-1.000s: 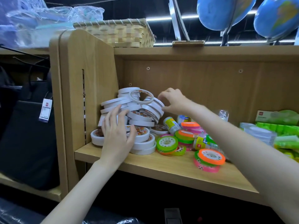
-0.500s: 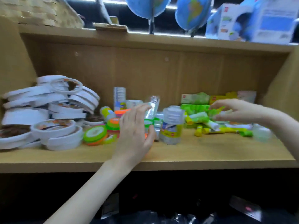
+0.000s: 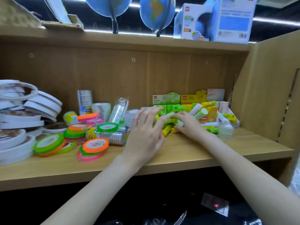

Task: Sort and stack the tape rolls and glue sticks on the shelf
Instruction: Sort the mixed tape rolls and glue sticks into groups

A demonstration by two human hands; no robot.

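Both hands have shifted right, off the tape rolls (image 3: 21, 124), to the glue sticks (image 3: 201, 113) heaped mid-right on the shelf (image 3: 178, 153). Left hand (image 3: 146, 132) fingers spread, holding nothing; right hand (image 3: 186, 125) curled over sticks, actual grip unclear. Step: gathering glue sticks. Next: grip one, stack it tidily.

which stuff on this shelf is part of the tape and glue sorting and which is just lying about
Part of the job:
white tape rolls
neon tape rolls
clear tape packs
glue sticks
shelf

Just lying about:
globes
blue boxes
basket
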